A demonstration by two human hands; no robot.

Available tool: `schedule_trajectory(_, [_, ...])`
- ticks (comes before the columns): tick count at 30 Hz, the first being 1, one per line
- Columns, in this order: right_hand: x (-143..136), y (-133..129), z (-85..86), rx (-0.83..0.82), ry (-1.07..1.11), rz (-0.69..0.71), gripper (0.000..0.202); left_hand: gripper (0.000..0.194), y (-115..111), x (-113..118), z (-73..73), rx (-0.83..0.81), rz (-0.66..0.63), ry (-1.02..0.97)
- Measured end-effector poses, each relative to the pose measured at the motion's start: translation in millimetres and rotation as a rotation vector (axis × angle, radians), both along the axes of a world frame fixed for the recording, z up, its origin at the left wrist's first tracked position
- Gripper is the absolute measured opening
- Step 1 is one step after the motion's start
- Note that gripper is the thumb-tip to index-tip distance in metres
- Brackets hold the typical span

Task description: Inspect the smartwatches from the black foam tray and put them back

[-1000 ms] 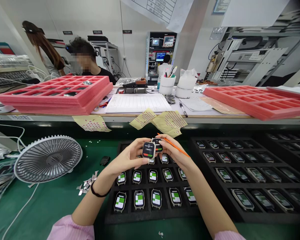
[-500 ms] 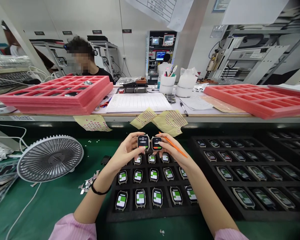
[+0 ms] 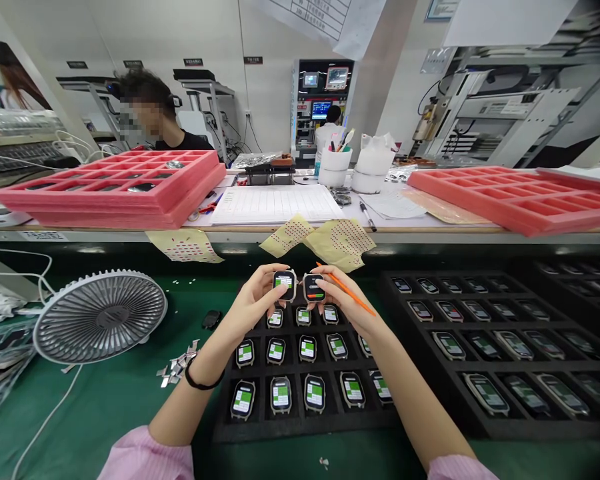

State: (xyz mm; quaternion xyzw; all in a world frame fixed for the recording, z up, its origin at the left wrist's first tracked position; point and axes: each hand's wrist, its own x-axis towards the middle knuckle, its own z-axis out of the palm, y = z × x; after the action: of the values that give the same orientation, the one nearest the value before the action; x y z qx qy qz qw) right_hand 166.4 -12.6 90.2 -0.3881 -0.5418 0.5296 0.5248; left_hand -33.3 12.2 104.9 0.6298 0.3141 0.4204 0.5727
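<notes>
Holding two watches (image 3: 313, 283) — edges apart

- I'm in an electronics workshop: lit watches (image 3: 307, 349) sit in a black tray (image 3: 300, 431) at six o'clock.
- A metal machine (image 3: 505, 107) stands at two.
- Screens (image 3: 321, 111) glow near twelve.

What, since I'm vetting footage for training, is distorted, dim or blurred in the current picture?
Head view: wide-angle stretch draws out the right-hand pink tray; the extreme upper-right corner falls dark; watches in the right-hand black tray look dim; small text on both held watches is unreadable; pixelation covers part of one person.
</notes>
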Motion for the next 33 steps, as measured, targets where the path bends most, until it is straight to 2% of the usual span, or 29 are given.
schedule_trajectory(8, [3.4, 1.3, 0.7, -0.063, 0.140, 0.108, 0.026, 0.040, 1.7, -2.2, -0.9, 0.020, 0.016, -0.009])
schedule_trajectory(17, [4.2, -2.2, 2.7, -0.006, 0.013, 0.129, 0.029, 0.037, 0.9, -3.1, 1.2, 0.020, 0.020, 0.038])
schedule_trajectory(23, [4.6, 0.7, -3.0, 0.035, 0.002, 0.156, 0.035, 0.035, 0.2, -2.7, 0.6, 0.020, 0.027, 0.040])
schedule_trajectory(33, [3.4, 0.2, -2.1, 0.041, -0.010, 0.127, 0.030, 0.034, -0.1, -0.9, -0.6, 0.051, 0.055, 0.051])
